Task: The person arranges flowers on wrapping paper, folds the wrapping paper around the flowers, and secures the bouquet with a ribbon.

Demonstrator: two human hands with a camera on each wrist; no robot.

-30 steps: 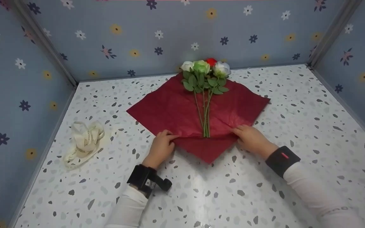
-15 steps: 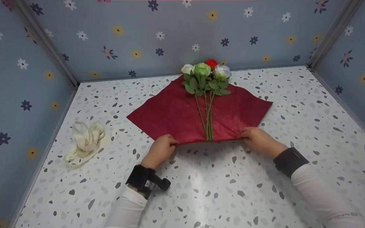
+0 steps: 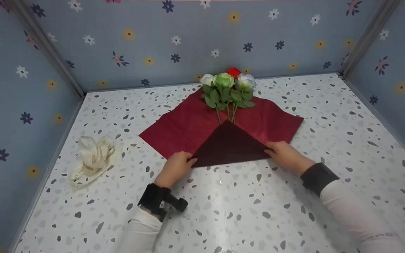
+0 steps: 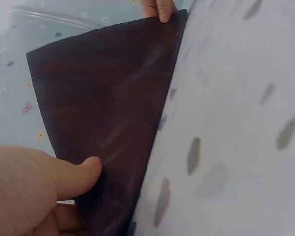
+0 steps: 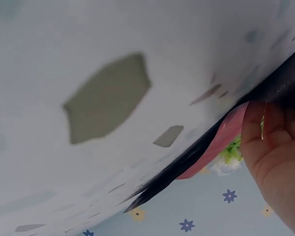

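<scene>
A sheet of dark red wrapping paper [image 3: 181, 126] lies on the speckled table, its front corner folded up as a darker triangle [image 3: 229, 147]. Artificial roses [image 3: 224, 80] in white, green and red lie on the paper, heads toward the back wall; the fold hides their lower stems. My left hand [image 3: 175, 168] pinches the fold's left end, and in the left wrist view the thumb [image 4: 83, 177] presses on the dark side. At the fold's right end, my right hand [image 3: 285, 154] pinches the paper, the fingers [image 5: 280, 128] curled at its edge in the right wrist view.
A loose bundle of cream ribbon [image 3: 95, 158] lies on the left of the table [image 3: 223, 211]. Flower-patterned walls [image 3: 195, 35] enclose the table at the back and both sides, and the rose heads reach close to the back wall.
The paper's front corner has gone from lying flat, to tucked out of sight, to folded back over the stems with its dark side up. Both hands have drifted slightly toward me.
</scene>
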